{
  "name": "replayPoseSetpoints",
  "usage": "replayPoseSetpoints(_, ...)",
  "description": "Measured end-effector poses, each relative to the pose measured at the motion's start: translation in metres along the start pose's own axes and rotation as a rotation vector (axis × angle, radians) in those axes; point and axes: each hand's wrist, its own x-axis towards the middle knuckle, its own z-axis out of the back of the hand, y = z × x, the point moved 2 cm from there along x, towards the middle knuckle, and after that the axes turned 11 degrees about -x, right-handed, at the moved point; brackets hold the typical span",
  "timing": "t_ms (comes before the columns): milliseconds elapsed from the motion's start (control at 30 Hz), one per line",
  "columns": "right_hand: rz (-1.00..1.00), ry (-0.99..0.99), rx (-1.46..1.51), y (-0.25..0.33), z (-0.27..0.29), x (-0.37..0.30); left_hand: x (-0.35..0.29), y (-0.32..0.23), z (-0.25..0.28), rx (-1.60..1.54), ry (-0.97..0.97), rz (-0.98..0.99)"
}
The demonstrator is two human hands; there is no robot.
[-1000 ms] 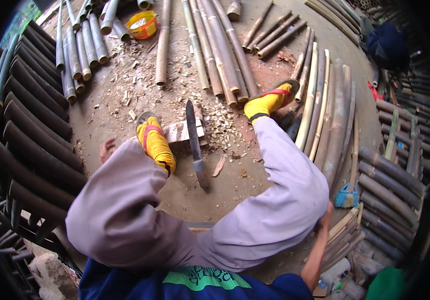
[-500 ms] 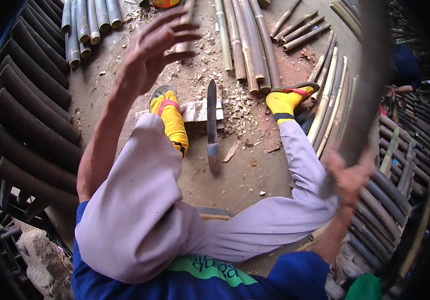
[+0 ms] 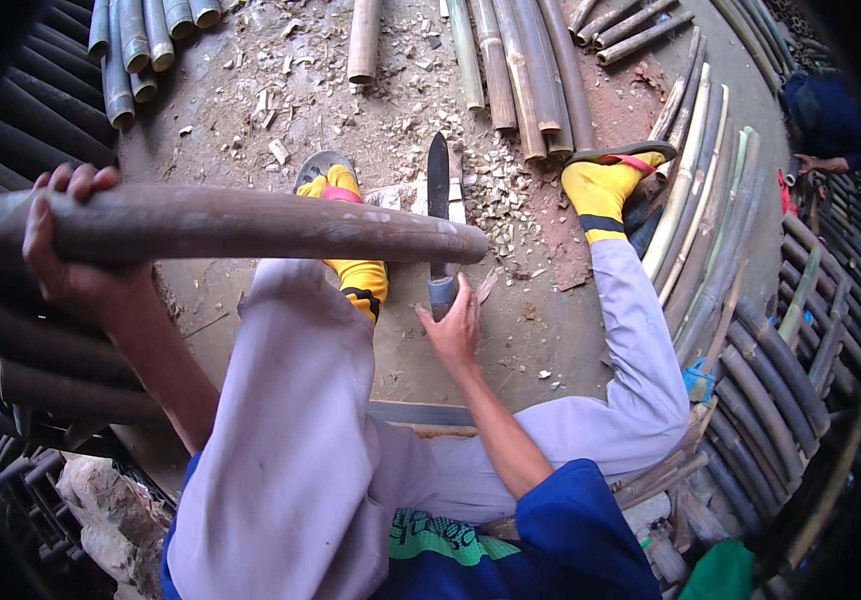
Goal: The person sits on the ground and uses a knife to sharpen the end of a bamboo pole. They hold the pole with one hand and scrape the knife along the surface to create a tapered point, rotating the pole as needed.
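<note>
A thick brown bamboo pole point(image 3: 280, 222) lies crosswise above my raised knee. My left hand point(image 3: 85, 255) is wrapped around it near its left end, and its right end reaches over the machete. Partly covered by the pole, the machete point(image 3: 437, 175) has its dark blade pointing away, over a pale wooden block point(image 3: 398, 197) on the ground. Close at the machete's handle point(image 3: 440, 291) is my right hand point(image 3: 455, 330), with thumb and fingers apart on either side of it; whether they touch it I cannot tell.
Dark bamboo poles point(image 3: 60, 340) are stacked at the left. More bamboo lengths point(image 3: 525, 80) lie ahead and along the right. Wood chips point(image 3: 490, 185) litter the floor around my yellow-socked feet. A co-worker's hand point(image 3: 825, 163) shows at the far right.
The bamboo pole has passed from my right hand to my left, swinging from upright at the right to level at the left. My right hand has come down to the machete's handle.
</note>
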Motion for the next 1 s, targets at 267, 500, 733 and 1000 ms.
replayPoseSetpoints(267,-0.193,0.270,0.509,0.006,0.028,0.012,-0.008,-0.029,0.013,0.213,-0.135,-0.186)
replayPoseSetpoints(500,-0.035,0.164,0.410,-0.001,0.050,0.039,-0.024,0.018,-0.017,0.252,-0.150,-0.201)
replayPoseSetpoints(733,0.082,0.146,0.350,0.007,0.051,0.053,-0.022,0.058,-0.013,0.350,-0.060,-0.142)
replayPoseSetpoints(1000,0.126,0.270,0.407,0.020,0.030,0.069,-0.017,0.061,-0.021,0.314,0.060,-0.092)
